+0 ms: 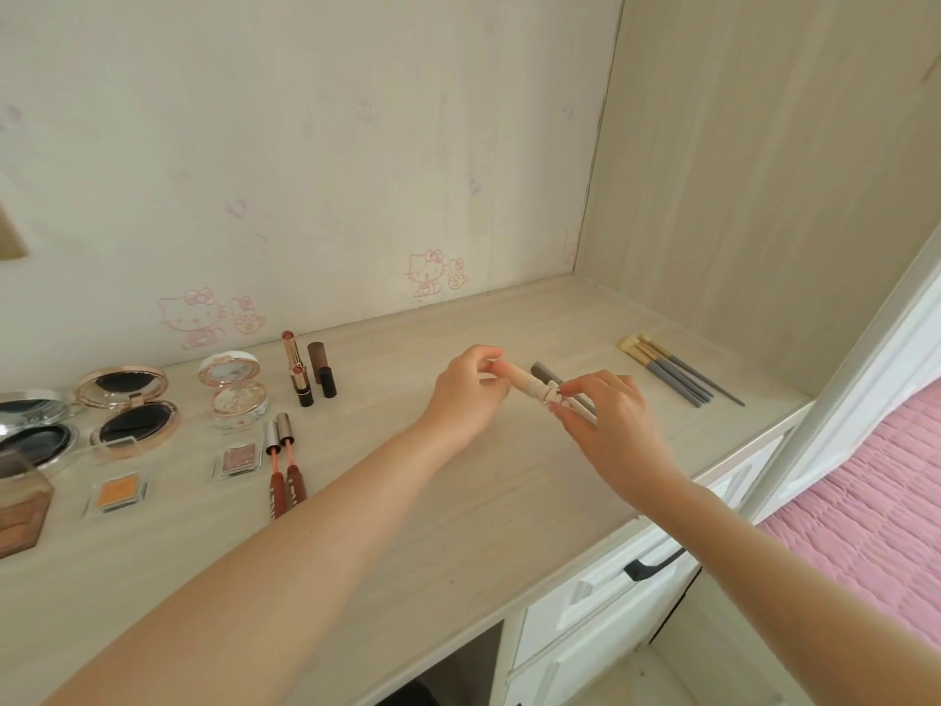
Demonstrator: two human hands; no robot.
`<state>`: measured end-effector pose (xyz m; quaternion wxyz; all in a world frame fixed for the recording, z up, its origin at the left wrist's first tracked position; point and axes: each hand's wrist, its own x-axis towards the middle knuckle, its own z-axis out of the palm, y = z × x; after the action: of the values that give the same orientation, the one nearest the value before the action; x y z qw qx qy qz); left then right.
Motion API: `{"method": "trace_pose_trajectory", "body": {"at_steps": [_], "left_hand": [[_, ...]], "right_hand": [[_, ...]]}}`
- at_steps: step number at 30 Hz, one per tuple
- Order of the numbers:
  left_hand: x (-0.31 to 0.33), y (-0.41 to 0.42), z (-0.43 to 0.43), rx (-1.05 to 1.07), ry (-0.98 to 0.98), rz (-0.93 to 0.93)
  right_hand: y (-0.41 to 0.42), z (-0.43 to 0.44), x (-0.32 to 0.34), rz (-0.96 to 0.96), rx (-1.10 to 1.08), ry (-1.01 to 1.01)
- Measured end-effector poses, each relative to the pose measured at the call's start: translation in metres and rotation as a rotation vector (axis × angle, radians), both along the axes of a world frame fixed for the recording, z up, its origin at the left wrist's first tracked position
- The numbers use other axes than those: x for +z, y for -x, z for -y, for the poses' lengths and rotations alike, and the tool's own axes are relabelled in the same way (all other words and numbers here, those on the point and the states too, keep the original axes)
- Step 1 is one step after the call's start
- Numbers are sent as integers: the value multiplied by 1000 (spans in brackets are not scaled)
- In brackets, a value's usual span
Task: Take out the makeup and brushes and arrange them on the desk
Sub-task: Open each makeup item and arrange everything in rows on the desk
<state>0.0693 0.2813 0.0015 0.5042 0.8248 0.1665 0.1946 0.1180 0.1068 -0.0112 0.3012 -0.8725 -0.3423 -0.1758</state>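
In the head view, the left hand (pixel 468 394) and right hand (pixel 606 420) each pinch one end of a cream stick (pixel 529 388) just above the bench (pixel 458 501). Both grips are clamped on it. It looks light, stiff and smooth, so hold near the middle.

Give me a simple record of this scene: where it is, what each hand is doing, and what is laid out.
Setting: pale desk against a wall with cartoon-cat stickers
Left hand: pinch grip on one end of a cream stick
Right hand: pinch grip on its other end
Far right: grey-handled brushes lying together
Left side: open compacts, upright lipsticks, two lip glosses side by side, small eyeshadow pans
Unclear: what exactly the cream stick is
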Motion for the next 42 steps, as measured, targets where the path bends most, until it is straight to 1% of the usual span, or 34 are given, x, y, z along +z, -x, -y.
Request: {"method": "trace_pose_trajectory", "body": {"at_steps": [2, 4, 5, 8, 13, 16, 20, 25, 28, 30, 33, 36, 39, 42], "left_hand": [[7, 13, -5, 44, 155, 45], [14, 28, -11, 34, 378, 100], [18, 36, -15, 28, 455, 124], [26, 63, -27, 31, 559, 167], [35, 111, -49, 37, 644, 212], [37, 140, -61, 42, 642, 245], [36, 177, -79, 102, 639, 291], [30, 222, -104, 167, 580, 307], [26, 247, -116, 209, 558, 325], [22, 261, -122, 240, 541, 343], [16, 280, -126, 288, 506, 355], [11, 295, -129, 354, 413, 326], [7, 307, -130, 393, 313, 271], [4, 315, -131, 397, 209, 182]], "right_hand": [[9, -6, 6, 2, 35, -39], [19, -12, 12, -18, 76, -68], [25, -15, 15, -44, 94, -85], [42, -26, 22, -128, 136, -134], [71, -47, 33, -271, 221, -198], [89, -64, 38, -382, 274, -218], [113, -88, 43, -453, 346, -209], [142, -124, 42, -573, 425, -168], [158, -144, 41, -669, 487, -178], [168, -155, 41, -742, 521, -192], [178, -170, 39, -903, 563, -217], [187, -183, 37, -1026, 590, -250], [194, -194, 35, -1054, 591, -247], [200, -201, 34, -1002, 619, -228]]}}
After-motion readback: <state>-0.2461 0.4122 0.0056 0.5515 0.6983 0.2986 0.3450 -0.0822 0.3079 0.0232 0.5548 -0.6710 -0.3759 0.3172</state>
